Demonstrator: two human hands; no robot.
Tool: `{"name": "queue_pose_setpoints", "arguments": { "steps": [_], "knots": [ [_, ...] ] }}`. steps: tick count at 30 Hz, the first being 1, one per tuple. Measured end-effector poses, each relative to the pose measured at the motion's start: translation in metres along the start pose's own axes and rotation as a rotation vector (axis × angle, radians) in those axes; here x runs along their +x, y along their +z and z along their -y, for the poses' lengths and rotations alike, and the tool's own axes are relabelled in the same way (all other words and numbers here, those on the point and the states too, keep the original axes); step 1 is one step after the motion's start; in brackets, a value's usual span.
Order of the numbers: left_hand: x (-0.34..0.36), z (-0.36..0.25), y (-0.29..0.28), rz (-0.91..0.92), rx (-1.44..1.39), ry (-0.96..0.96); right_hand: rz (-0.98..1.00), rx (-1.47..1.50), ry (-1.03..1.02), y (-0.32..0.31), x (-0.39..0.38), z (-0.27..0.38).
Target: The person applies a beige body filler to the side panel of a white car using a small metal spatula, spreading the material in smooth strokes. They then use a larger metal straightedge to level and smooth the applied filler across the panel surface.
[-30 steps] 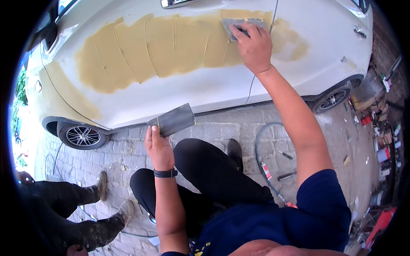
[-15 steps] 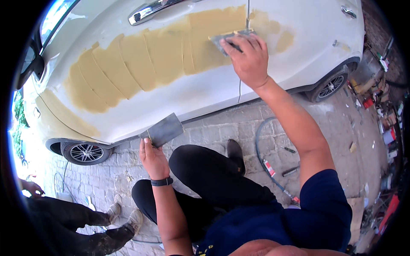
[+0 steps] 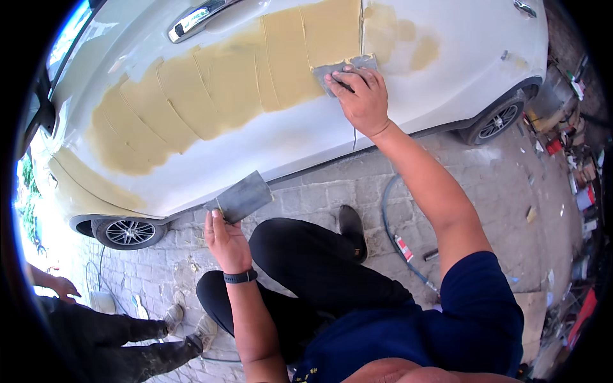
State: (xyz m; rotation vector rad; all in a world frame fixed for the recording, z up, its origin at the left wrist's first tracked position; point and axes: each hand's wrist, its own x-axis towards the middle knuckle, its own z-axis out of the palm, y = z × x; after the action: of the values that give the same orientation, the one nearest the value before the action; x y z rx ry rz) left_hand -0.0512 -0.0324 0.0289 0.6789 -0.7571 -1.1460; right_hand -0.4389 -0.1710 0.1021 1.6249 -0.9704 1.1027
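Along the side of a white car runs a long band of tan body filler, crossed by several thin raised ridges. My right hand grips a grey filler spreader, held against the door near the right end of the band, by the door seam. Tan filler shows along that spreader's upper edge. Lower down, in front of the sill, my left hand pinches the end of a flat grey rectangular plate, held apart from the car. Its far end carries a little filler.
Another person stands at lower left; their trousers and a hand show. A hose and a red-and-white tube lie on the paving to the right. Assorted clutter lines the right edge. The front wheel is at left.
My right hand and its spreader have slid down the door. The left hand with the plate has hardly moved. The view has shifted slightly, and the other person's hand has moved right.
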Motion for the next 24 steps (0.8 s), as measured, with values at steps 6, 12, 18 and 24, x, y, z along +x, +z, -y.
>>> {"name": "queue_pose_setpoints", "arguments": {
  "steps": [6,12,18,24],
  "knots": [
    [-0.002,-0.004,0.012,-0.016,0.028,-0.014,0.285,0.179,0.137,-0.036,-0.033,0.040],
    [0.006,-0.010,0.048,0.162,0.200,-0.037,0.292,1.743,0.989,-0.092,0.040,0.098],
    [0.010,-0.034,0.074,0.005,0.090,0.055,0.857,1.256,0.458,-0.100,0.082,0.083],
    [0.018,-0.027,0.019,-0.053,-0.082,0.002,0.105,0.062,-0.091,-0.038,0.133,0.022]
  ]
}}
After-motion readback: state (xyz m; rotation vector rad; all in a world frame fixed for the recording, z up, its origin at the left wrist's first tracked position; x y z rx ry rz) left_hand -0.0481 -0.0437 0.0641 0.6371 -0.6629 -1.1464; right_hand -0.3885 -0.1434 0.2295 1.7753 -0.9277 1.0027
